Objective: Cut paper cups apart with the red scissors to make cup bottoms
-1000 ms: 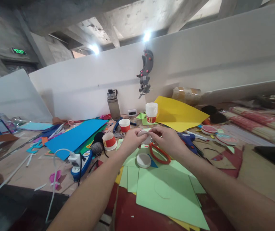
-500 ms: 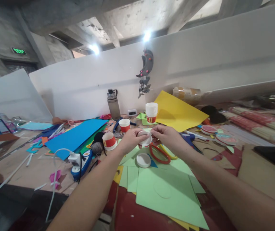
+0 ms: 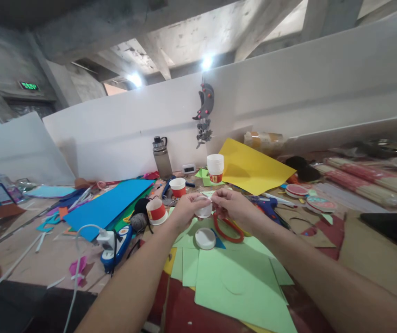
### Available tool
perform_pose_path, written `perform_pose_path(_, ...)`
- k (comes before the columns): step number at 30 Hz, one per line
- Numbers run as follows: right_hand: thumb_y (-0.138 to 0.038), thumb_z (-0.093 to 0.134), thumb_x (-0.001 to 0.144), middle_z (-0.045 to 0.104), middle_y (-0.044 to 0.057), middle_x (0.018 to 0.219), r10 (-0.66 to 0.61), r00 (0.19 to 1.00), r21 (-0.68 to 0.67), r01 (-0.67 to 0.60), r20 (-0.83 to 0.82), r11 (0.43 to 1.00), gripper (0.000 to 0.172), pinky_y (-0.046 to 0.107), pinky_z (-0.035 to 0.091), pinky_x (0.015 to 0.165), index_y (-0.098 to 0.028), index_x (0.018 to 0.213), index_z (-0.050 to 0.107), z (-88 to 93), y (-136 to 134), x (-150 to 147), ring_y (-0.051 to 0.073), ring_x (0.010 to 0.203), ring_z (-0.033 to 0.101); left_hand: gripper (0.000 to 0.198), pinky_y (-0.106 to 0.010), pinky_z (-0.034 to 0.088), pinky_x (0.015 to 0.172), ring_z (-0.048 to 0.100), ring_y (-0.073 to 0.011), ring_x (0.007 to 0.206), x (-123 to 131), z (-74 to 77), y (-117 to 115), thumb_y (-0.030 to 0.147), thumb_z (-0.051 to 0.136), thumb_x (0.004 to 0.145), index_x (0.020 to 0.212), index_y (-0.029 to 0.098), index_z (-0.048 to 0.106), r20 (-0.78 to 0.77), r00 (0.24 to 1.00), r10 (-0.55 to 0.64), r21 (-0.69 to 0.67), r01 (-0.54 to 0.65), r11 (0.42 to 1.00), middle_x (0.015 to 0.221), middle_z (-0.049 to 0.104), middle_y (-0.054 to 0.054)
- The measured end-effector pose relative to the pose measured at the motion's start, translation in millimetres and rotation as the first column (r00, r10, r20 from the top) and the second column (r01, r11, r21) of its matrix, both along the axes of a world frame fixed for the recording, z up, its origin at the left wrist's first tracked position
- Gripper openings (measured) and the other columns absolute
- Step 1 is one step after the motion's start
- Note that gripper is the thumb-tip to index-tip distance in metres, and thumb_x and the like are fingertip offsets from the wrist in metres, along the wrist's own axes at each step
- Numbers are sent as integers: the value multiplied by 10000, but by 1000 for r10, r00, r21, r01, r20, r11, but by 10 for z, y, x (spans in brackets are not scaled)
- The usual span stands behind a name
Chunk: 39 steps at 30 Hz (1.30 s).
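My left hand (image 3: 188, 212) is closed on a small white round piece (image 3: 204, 212), like a shallow paper cup bottom, with the thumb across its top. Just right of it, my right hand (image 3: 231, 203) has its fingers pinched together close to the piece's edge; what lies between those fingertips is too small to tell. A second white round piece (image 3: 205, 238) lies below on light green paper sheets (image 3: 240, 286). Beside it are an orange-red scissors handle (image 3: 233, 240), partly under my right hand, and a blue paper scrap (image 3: 220, 240).
Two red-and-white paper cups, one tipped (image 3: 156, 212) and one upright (image 3: 178, 188), stand left of my hands. Behind are a cup stack (image 3: 215, 167), a bottle (image 3: 162, 159) and yellow paper (image 3: 254, 169). A blue glue gun (image 3: 270, 208) lies right, a power strip (image 3: 118, 249) left.
The view has tilted slightly upward, so the table sits lower. My left hand still holds the white piece, now turned a little, and my right fingers have shifted along its upper right edge.
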State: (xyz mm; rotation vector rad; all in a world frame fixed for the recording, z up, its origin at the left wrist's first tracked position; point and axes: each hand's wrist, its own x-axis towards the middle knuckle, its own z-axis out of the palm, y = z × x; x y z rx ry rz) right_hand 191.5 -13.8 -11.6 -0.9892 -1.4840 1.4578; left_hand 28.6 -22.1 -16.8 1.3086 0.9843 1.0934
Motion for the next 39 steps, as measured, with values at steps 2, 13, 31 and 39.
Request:
perform_pose_path(2, -338, 499, 837, 537, -19, 648, -93, 986, 154, 72, 136, 985, 152, 243, 425, 531, -191, 800, 487, 25, 13, 41, 105, 549, 502, 334, -184, 309, 374, 587, -126, 529, -12, 15, 19, 403, 750, 626, 774, 140, 607, 61, 995, 75, -22, -74, 997, 669, 627, -28)
perform_pose_path(13, -207, 524, 807, 647, 183, 954, -285, 268, 367, -344, 920, 864, 322, 324, 415, 656, -128, 1109, 600, -198, -68, 96, 298, 852, 638, 369, -186, 348, 425, 624, -143, 654, -321, 124, 163, 342, 758, 605, 885, 145, 620, 314, 907, 282, 13, -301, 953, 752, 653, -43)
perform_pose_path(31, -170, 522, 765, 578, 122, 1275, -353, 777, 713, -170, 521, 680, 541, 395, 430, 975, -177, 1305, 490, -136, 67, 109, 256, 1167, 543, 232, -172, 290, 368, 571, -105, 552, -480, 105, 234, 285, 703, 612, 758, 158, 577, 424, 870, 252, 68, -308, 949, 719, 634, -18)
perform_pose_path(39, -256, 529, 807, 608, 119, 1227, -378, 741, 753, -255, 555, 607, 489, 386, 460, 927, -189, 1292, 531, -51, -25, 112, 266, 1115, 570, 218, -168, 258, 353, 528, -79, 493, -493, 170, 207, 275, 692, 609, 746, 164, 564, 432, 855, 288, 33, -334, 942, 622, 573, 27)
